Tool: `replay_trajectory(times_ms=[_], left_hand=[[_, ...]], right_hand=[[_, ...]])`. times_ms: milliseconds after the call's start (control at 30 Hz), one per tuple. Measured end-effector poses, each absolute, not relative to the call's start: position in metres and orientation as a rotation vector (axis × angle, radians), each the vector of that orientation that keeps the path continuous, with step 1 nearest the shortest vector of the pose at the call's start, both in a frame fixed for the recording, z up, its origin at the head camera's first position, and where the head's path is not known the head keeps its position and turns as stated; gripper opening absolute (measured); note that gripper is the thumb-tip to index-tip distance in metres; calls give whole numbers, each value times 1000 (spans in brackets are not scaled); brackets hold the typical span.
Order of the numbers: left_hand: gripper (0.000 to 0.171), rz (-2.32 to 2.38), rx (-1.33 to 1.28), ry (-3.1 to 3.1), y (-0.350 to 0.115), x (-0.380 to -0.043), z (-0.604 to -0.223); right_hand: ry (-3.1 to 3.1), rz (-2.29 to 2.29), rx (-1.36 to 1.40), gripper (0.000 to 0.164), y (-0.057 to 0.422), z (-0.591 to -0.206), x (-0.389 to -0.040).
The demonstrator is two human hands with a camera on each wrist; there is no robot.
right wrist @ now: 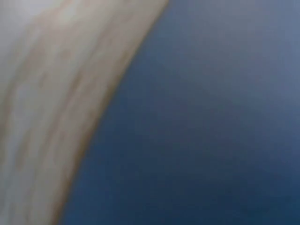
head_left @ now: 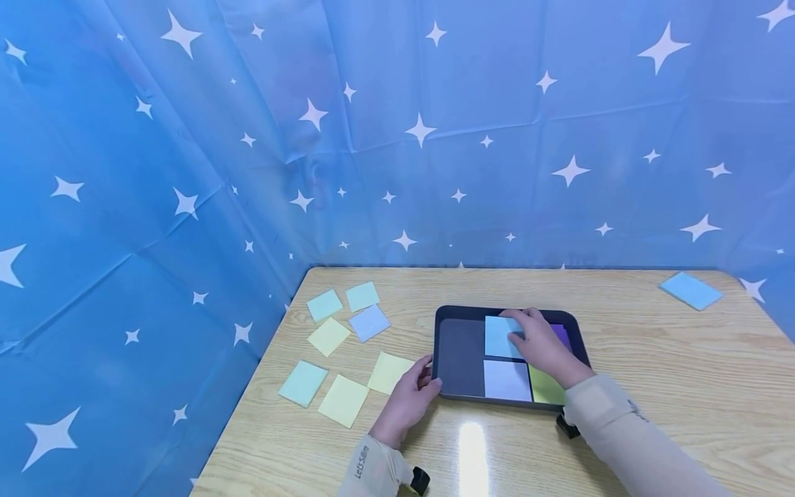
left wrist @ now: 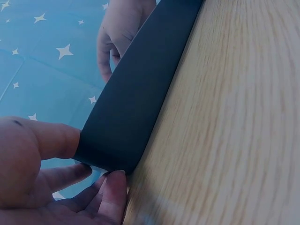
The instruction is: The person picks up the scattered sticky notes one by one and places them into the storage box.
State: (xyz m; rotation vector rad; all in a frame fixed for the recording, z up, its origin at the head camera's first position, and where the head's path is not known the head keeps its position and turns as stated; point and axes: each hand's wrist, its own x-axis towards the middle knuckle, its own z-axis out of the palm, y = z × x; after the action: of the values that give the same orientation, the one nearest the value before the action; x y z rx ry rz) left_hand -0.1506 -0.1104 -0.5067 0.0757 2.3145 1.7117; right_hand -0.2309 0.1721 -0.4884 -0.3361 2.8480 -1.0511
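- One blue curtain with white stars hangs at the left and runs on behind the wooden table.
- Seven paper notes lie on the table's left side: three mint notes, three pale yellow notes and one lilac note. The yellow note nearest the tray is partly hidden by your left hand.
- Your left hand is at the near left corner of the dark tray. Grip: clasped on that corner, thumb at the rim, fingers along the outer wall; the left wrist view confirms contact.
- The tray lies on the table, its dark floor showing along the left side.
- A light blue note is in the tray's middle column, far row; a whitish note is in the near row, just in front of it.
- Your right hand reaches over the tray, fingers bent at the light blue note's right part. Grip: you cannot be certified as pinching or merely pressing it; the right wrist view is blurred.
- A purple note and, nearer you, a yellow-green note occupy the tray's right side, both partly covered by your right hand or arm.
- A blue note lies near the table's far right corner, well apart from the tray.
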Motion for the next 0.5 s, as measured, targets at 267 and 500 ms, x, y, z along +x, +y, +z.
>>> replay_trajectory(times_ms=[267,500], left_hand=[[55,1713,67,2312,-110,-151,-505],[55,1707,68,2324,-110,-151,-506]], right_hand=[[2847,-975,-345,61,168,-491,-230],[2904,-889,-407,53,165,-493,-230]])
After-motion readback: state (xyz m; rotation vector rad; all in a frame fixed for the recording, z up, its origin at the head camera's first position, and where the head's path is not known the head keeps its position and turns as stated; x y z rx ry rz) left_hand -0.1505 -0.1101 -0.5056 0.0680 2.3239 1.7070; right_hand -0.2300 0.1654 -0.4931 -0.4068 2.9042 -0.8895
